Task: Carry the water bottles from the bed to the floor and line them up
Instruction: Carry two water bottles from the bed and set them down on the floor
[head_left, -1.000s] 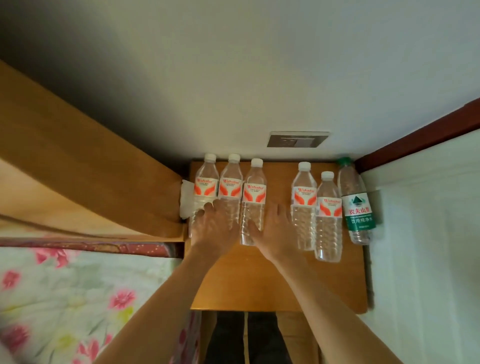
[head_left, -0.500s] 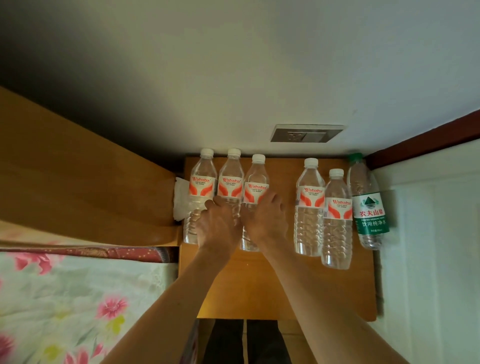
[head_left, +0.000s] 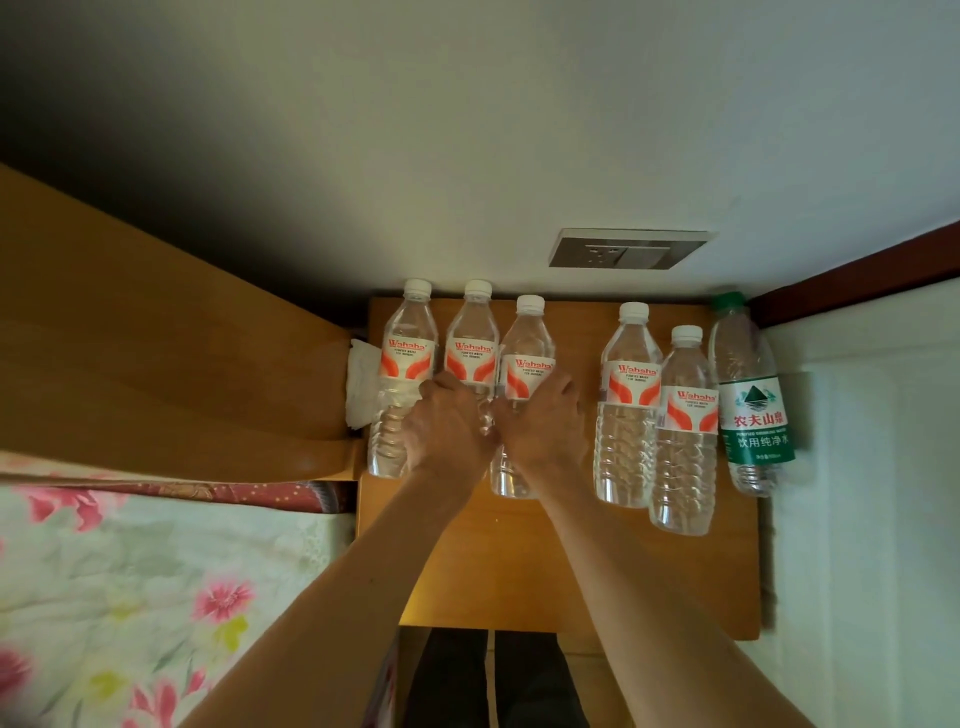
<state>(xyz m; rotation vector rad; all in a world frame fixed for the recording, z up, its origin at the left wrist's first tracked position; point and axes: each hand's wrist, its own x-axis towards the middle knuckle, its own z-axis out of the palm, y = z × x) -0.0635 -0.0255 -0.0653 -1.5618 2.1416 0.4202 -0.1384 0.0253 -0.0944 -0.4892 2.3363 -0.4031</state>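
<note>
Head view: left hand (head_left: 451, 426) fingers round 2nd bottle (head_left: 470, 343); right hand (head_left: 540, 423) fingers round 3rd bottle (head_left: 527, 358)

Both hands (head_left: 498, 421) grip 2 middle bottles (head_left: 522, 364); 6 on nightstand (head_left: 519, 561).

Five clear bottles carry white caps (head_left: 417, 286) and white labels with red-orange swooshes (head_left: 407, 360); the sixth bottle (head_left: 748, 395) has a green cap and a green-and-white label bearing a dark mountain mark. The wooden surface (head_left: 571, 561) beneath is honey-orange. The bedspread (head_left: 156, 582) is pale green with pink and yellow flowers. The wall socket (head_left: 628, 249) is grey.
</note>
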